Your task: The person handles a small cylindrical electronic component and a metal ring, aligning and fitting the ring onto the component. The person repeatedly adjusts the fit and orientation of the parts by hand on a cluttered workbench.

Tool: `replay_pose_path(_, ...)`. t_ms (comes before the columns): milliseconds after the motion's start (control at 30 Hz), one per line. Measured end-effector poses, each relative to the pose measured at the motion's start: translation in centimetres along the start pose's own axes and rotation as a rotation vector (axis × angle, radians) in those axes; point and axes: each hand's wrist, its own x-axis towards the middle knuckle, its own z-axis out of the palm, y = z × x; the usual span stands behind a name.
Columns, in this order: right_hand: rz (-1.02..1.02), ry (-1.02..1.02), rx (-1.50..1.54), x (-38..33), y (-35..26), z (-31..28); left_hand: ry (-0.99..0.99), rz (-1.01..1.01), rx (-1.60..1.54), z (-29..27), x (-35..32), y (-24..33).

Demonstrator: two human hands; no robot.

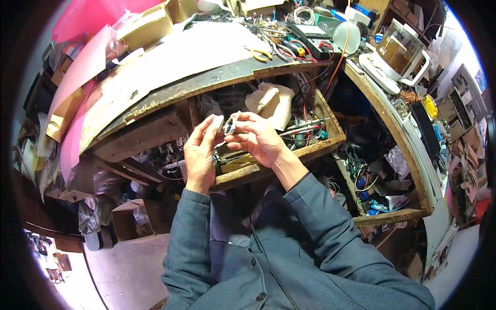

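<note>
Above an open wooden drawer (248, 173), my two hands are close together. My left hand (200, 157) pinches a small white piece (219, 123) between thumb and fingers. In my right hand (262, 138) is a small white part with a dark hollow inside (230, 126), gripped at the fingertips and facing the white piece. The exact kind of either part is too small to make out. Under my hands the drawer holds screwdrivers (302, 126), loose wires and a crumpled beige cloth or paper (279, 106).
A large white sheet (191, 57) covers much of the bench. Yellow-handled pliers (260, 55), a multimeter (310, 31) and tangled leads lie at its far right. A glass pot (398, 49) stands on the right-hand bench, above a second cluttered drawer (392, 216). Below left is a cardboard box (132, 219).
</note>
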Motion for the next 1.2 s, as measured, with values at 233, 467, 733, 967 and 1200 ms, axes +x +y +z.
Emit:
replay_pose_path(233,-0.020,-0.018,0.012,0.30,0.36,-0.63,0.009,0.021,0.035,-0.11,0.04,-0.61)
replay_pose_path(467,-0.032,-0.008,-0.039,0.32,0.53,-0.62,0.002,-0.007,0.056,-0.32,0.26,-0.56)
replay_pose_path(733,-0.035,-0.007,-0.053,0.36,0.44,-0.65,-0.022,-0.016,0.064,-0.60,0.60,-0.94)
replay_pose_path(967,-0.024,-0.006,-0.035,0.38,0.46,-0.55,-0.018,-0.009,0.093,-0.44,0.43,-0.88)
replay_pose_path(1200,-0.021,0.000,-0.043,0.29,0.30,-0.42,-0.023,-0.003,0.103,-0.42,0.28,-0.91)
